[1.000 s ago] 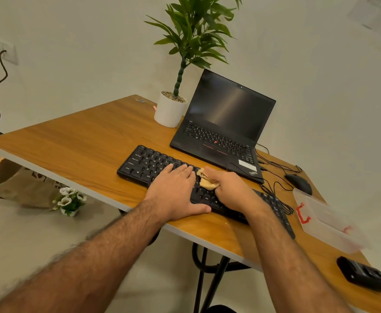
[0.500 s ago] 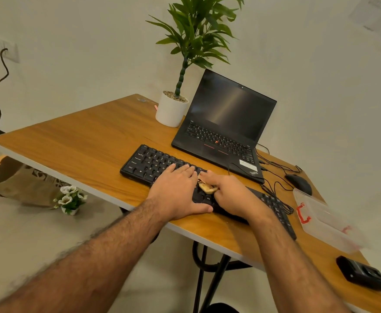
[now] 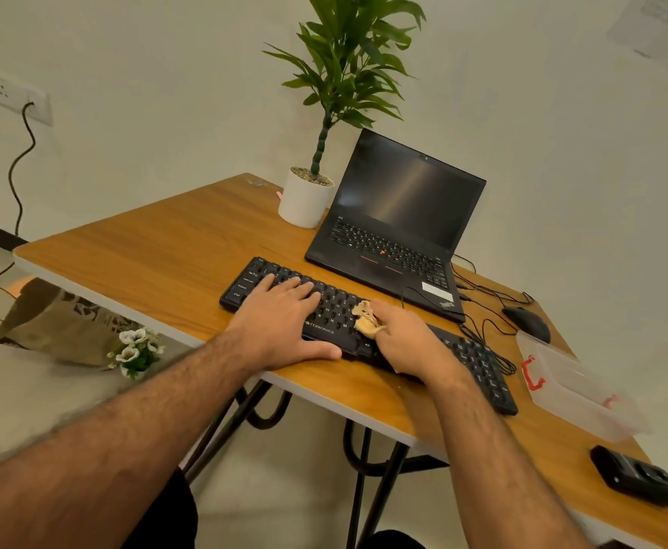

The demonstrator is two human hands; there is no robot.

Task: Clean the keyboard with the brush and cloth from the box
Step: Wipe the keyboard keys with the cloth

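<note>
Keyboard [image 3: 368,330] lies on the desk [image 3: 158,263] near its front edge. Long axis runs from far-left to near-right, i.e. diagonal across my view. Cloth [image 3: 366,321] sits bunched on the keys approx. mid-length, just right of the brand label.

My right hand [image 3: 411,342] has thumb and fingers curled round the cloth, pinching it and pressing it onto the keys; most of the cloth is hidden under the hand, only a crumpled tan tuft shows at the thumb side. My left hand [image 3: 285,318] lies flat, fingers straight and spread over the left key block, thumb on the front edge, bracing the board.

Key relation for next stroke: uncovered keys lie both ways along the long axis. The right section incl. numpad extends toward the near-right, behind my right wrist; the left section is under my left hand. Judgement: the wipe should track the axis, not cross it, and the right hand is the nearer one for the numpad end.

Box [image 3: 578,394], clear w/ red latches, stands well right of the keyboard, lid off. Brush: can't see it anywhere.
</note>
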